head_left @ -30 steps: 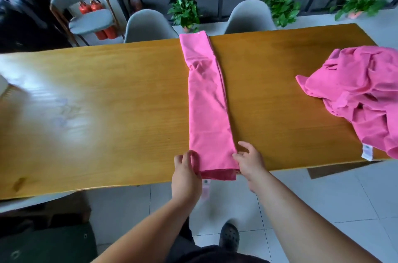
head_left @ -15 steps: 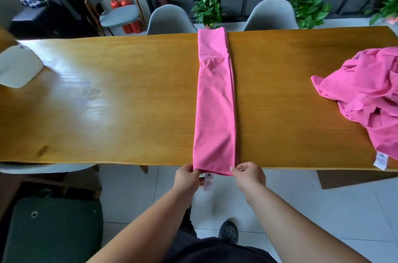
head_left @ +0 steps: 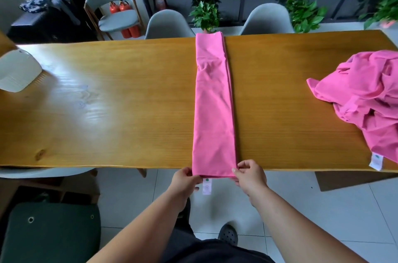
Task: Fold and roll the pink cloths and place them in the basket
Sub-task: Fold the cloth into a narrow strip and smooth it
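Bright daylight, glare on table (head_left: pixel 90 99), wide-angle distortion.

Both forearms reach forward, left hand (head_left: pixel 185 180) and right hand (head_left: pixel 249 176) pinching the cloth (head_left: pixel 213 112) end.

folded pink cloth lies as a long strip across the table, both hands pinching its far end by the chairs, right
Not the far end. In the head view the folded pink cloth lies as a long strip across the table, but the left hand and right hand pinch its near end, at the edge closest to the person.
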Demonstrator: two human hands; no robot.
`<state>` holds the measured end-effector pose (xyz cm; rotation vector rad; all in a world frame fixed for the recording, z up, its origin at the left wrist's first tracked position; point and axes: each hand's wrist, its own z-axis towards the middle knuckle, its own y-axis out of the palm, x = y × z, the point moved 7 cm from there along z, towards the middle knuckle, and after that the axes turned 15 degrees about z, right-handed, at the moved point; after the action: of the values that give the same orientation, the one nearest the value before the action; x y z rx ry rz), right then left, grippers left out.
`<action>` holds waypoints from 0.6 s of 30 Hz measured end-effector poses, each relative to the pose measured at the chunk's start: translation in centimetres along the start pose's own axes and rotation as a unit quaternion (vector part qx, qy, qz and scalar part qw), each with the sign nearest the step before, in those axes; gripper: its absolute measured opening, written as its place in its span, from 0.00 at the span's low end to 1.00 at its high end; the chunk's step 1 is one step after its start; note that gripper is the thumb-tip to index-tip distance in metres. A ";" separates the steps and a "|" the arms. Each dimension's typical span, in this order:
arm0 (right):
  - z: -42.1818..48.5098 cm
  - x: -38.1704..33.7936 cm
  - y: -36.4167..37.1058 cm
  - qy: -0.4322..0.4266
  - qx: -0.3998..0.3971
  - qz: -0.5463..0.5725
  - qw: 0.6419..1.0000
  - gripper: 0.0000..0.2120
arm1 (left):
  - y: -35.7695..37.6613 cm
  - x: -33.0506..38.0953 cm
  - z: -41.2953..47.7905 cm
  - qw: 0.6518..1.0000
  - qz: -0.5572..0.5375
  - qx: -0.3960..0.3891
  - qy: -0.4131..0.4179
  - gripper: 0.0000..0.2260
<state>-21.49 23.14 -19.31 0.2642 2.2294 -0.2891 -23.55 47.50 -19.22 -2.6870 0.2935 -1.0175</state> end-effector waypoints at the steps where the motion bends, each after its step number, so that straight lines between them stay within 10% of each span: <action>1: -0.1 -0.1 0.0 0.004 -0.007 0.004 1.000 0.08 | 0.3 -0.2 0.0 0.999 -0.028 -0.023 -0.013 0.12; 9: -0.8 -6.4 0.5 -0.059 -0.122 0.113 0.984 0.08 | -1.4 4.2 0.0 0.984 -0.163 0.002 0.070 0.14; 13: -0.5 -3.4 -0.7 -0.025 -0.123 -0.162 0.979 0.07 | -1.2 1.5 0.5 0.993 0.118 -0.009 0.009 0.15; 18: -0.8 -2.0 -1.0 -0.023 -0.101 -0.180 0.978 0.06 | -0.3 -0.3 0.7 0.995 0.101 -0.003 -0.011 0.06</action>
<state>-21.09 22.24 -17.16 -0.2570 2.2328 -0.2553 -23.30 48.00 -19.85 -2.6070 0.5514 -0.9283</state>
